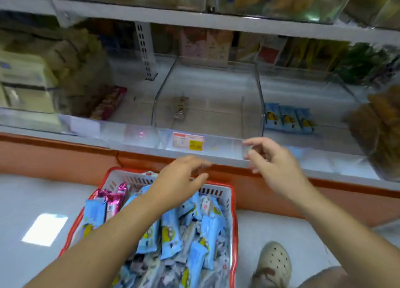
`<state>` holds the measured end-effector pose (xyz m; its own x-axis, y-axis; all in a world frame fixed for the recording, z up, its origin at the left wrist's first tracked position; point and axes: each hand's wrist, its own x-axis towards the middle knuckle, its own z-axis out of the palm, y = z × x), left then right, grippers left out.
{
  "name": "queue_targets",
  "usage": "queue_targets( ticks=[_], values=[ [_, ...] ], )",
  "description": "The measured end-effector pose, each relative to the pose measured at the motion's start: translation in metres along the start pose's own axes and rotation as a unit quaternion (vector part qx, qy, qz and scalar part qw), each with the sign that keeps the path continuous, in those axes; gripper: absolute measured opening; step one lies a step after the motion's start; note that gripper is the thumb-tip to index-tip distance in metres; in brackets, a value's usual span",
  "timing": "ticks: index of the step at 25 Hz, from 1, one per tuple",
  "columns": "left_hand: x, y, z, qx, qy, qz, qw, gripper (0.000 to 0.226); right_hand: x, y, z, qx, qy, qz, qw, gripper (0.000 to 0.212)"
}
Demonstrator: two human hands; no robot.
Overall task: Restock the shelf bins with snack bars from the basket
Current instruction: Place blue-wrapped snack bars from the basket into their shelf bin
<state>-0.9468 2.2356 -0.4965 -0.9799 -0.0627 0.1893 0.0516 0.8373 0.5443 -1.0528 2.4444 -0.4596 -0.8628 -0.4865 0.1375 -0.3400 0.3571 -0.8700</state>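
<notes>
A red-rimmed white basket (231, 203) stands on the floor, full of light-blue snack bars (171, 231) with a few pink ones (115, 199) at its far left. My left hand (181, 179) hovers over the basket's far end, fingers relaxed and holding nothing. My right hand (272, 160) is raised at the shelf's front edge, fingers loosely spread and holding nothing. Above it, a clear middle shelf bin (257, 97) holds a single bar (180, 108). The right-hand bin has three blue bars (289, 120). The left-hand bin has a pink-wrapped bar pack (108, 103).
A price label (187, 141) sits on the shelf's front rail. An orange plinth (65, 157) runs below the shelf. Brown bagged snacks (376, 123) fill the far right bin and cream boxes (23, 82) the far left. My shoe (273, 264) is on the floor right of the basket.
</notes>
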Motion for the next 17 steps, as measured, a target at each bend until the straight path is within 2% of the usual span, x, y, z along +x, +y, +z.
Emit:
queue_targets(
  ticks=[3, 6, 8, 10, 14, 17],
  values=[
    [-0.069, -0.033, 0.019, 0.019, -0.139, -0.131, 0.981, 0.033, -0.039, 0.039, 0.064, -0.116, -0.184, 0.084, 0.972, 0.020],
    [-0.112, -0.040, 0.036, 0.037, -0.177, -0.173, 0.968, 0.036, -0.065, 0.067, 0.098, -0.264, -0.280, 0.147, 0.911, 0.044],
    [-0.126, -0.037, 0.045, 0.008, -0.170, -0.186, 0.968, 0.037, -0.075, 0.074, 0.112, -0.264, -0.295, 0.184, 0.899, 0.057],
    [-0.133, -0.035, 0.048, -0.003, -0.167, -0.186, 0.968, 0.038, -0.081, 0.077, 0.122, -0.249, -0.282, 0.196, 0.906, 0.061],
    [-0.133, -0.032, 0.053, -0.036, -0.174, -0.208, 0.962, 0.040, -0.082, 0.081, 0.126, -0.216, -0.264, 0.227, 0.912, 0.045],
    [-0.125, -0.027, 0.055, -0.086, -0.161, -0.236, 0.954, 0.041, -0.073, 0.072, 0.118, -0.102, -0.240, 0.248, 0.933, 0.029]
  ],
)
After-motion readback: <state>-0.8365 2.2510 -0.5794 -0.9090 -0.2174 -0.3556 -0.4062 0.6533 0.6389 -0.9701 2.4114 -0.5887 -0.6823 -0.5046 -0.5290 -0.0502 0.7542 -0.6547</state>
